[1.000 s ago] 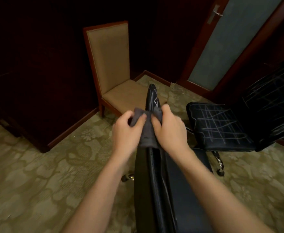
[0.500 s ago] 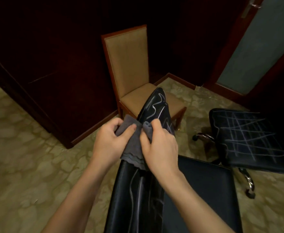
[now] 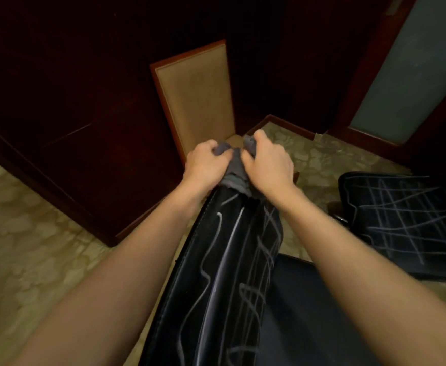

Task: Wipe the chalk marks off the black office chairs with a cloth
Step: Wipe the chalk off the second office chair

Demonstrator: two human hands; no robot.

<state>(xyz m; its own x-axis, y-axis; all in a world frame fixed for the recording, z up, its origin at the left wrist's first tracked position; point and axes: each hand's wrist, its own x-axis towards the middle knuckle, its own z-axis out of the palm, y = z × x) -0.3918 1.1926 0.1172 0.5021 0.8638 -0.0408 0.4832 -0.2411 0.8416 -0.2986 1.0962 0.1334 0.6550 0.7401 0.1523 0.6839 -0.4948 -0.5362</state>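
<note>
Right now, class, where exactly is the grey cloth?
In the head view, centre frame, the cloth is draped over the top of the chalk-marked black chair back, gripped between the left hand and right hand.

Two black office chairs are counted: one chalk-marked backrest (image 3: 232, 273) in the middle, a second chalked chair (image 3: 407, 223) to its right. One grey cloth (image 3: 233, 167) is seen at that backrest's top, and one tan wooden chair (image 3: 198, 101) behind it. Two hands are counted, left (image 3: 206, 165) and right (image 3: 266, 165).
</note>
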